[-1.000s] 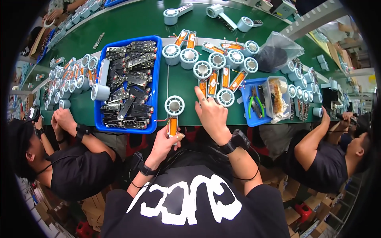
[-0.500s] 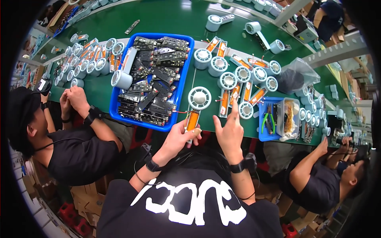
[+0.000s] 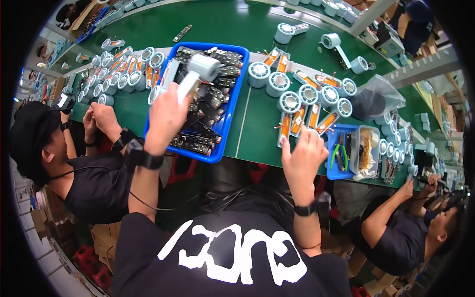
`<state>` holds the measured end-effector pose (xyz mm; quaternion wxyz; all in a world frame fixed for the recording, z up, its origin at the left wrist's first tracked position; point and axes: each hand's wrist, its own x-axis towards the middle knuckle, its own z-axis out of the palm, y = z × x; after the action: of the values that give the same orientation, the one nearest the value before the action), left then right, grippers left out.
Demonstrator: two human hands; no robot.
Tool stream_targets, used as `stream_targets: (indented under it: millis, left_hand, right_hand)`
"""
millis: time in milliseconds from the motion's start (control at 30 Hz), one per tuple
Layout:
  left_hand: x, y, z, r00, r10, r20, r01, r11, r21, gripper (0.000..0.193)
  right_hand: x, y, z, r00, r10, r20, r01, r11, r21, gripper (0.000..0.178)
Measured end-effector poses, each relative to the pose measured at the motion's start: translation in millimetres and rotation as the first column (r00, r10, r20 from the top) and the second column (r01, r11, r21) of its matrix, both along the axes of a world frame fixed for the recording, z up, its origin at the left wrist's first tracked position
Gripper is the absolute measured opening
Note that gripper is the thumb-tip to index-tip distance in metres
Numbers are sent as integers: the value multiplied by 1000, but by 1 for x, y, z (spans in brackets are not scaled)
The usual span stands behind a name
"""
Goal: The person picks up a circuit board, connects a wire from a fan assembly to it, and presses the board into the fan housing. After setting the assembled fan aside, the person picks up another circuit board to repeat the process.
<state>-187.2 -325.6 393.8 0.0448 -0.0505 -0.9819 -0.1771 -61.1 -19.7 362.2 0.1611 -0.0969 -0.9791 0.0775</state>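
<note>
My left hand [image 3: 168,116] is closed round the handle of a pale blue handheld fan [image 3: 204,67], its round head pointing away from me. It is above a blue tray [image 3: 223,153] heaped with black circuit boards [image 3: 217,94]. Another pale fan shows partly behind the left hand in the tray. My right hand [image 3: 306,156] has its fingers apart and bent over a fan head, which they mostly hide. Beside that hand lie several open-handled fans [image 3: 289,102] with orange battery cells [image 3: 298,119] and loose wires; whether the right fingers press on the hidden fan is unclear.
A small blue bin [image 3: 339,172] with green-handled pliers [image 3: 340,154] and a clear box stands at right. A clear bag [image 3: 381,99] lies behind it. Co-workers sit at left [image 3: 89,183] and right [image 3: 401,222]. More fans [image 3: 121,79] crowd the green bench [image 3: 242,29].
My left hand has carried the fan leftward and up from the bench's near edge to above the tray. The right hand has shifted slightly right, its fingers now bent over a fan head.
</note>
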Motion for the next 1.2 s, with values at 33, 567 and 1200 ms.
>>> stream_targets:
  millis: [33, 567, 1200]
  left_hand:
    - [-7, -1, 0, 1000, -8, 0, 8, 1000, 3, 33]
    - [-41, -13, -22, 983, -38, -178, -72, 816, -573, 51]
    - [117, -4, 3, 1000, 1, 5, -4, 675, 738, 45]
  right_hand:
    - [-11, -2, 3, 1000, -8, 0, 8, 1000, 3, 55]
    - [-78, -2, -25, 961, -227, 159, 220, 973, 64, 71]
    - [-73, -152, 43, 938, 319, -136, -343, 791, -507, 55]
